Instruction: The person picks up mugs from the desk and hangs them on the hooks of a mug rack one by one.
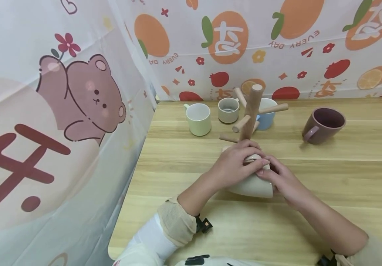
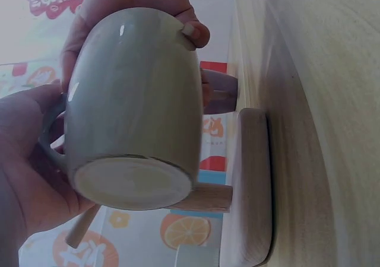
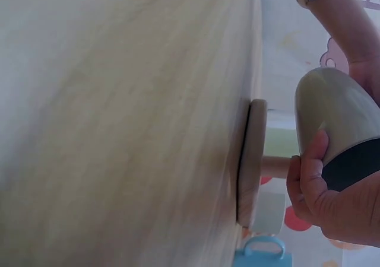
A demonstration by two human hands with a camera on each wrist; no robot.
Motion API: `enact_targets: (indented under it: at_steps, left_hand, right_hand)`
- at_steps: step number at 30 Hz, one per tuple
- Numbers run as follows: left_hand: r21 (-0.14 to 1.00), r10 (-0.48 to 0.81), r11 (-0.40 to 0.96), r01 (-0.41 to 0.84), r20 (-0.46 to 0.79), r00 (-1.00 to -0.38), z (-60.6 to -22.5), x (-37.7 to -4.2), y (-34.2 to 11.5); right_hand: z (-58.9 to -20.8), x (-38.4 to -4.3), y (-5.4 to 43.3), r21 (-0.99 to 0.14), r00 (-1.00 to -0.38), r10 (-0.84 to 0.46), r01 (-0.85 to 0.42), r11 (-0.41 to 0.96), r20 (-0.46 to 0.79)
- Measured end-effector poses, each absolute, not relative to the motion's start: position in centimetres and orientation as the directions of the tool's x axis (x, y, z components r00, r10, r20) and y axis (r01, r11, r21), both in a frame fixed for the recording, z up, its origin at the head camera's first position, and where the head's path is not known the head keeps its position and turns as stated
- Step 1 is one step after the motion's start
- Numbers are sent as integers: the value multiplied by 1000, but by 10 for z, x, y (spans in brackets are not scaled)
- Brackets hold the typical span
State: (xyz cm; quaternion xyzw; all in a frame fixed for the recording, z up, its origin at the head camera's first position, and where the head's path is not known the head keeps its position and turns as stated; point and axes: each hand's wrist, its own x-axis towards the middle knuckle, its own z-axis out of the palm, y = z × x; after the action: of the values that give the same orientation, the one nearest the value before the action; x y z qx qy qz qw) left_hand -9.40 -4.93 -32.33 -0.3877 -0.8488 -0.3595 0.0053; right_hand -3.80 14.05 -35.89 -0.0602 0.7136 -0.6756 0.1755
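Note:
A cream-beige mug (image 1: 252, 187) lies on its side in the air, held by both hands in front of a wooden mug tree (image 1: 253, 107). In the left wrist view my left hand (image 2: 27, 166) grips the mug's handle, and the pale bottom of the mug faces that camera. My right hand (image 3: 350, 207) holds the mug by its rim, beside the dark opening in the right wrist view. In the head view the left hand (image 1: 232, 162) covers the handle side. The mug tree's round base (image 3: 252, 160) stands on the table, mostly hidden behind the hands in the head view.
Behind the tree stand a pale green mug (image 1: 199, 120), a small grey cup (image 1: 228, 112) and a light blue mug (image 1: 267, 116), partly hidden by pegs. A purple mug (image 1: 324, 125) stands at the right. Printed cloth (image 1: 184, 37) hangs along the table's back and left.

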Motion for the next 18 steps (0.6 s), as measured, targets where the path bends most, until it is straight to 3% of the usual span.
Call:
enact_targets:
  at_steps: [7,18]
  left_hand:
    - [636,671,415,650,269,-691,-326,-97,-44]
    - [638,630,454,622,264,-730,-330,-102,-41]
  right_hand:
    - [-363,-41,146,-982,-929,-319,166,92,-187]
    - [-365,-44,150,-976,-928,-303,199,83,-215]
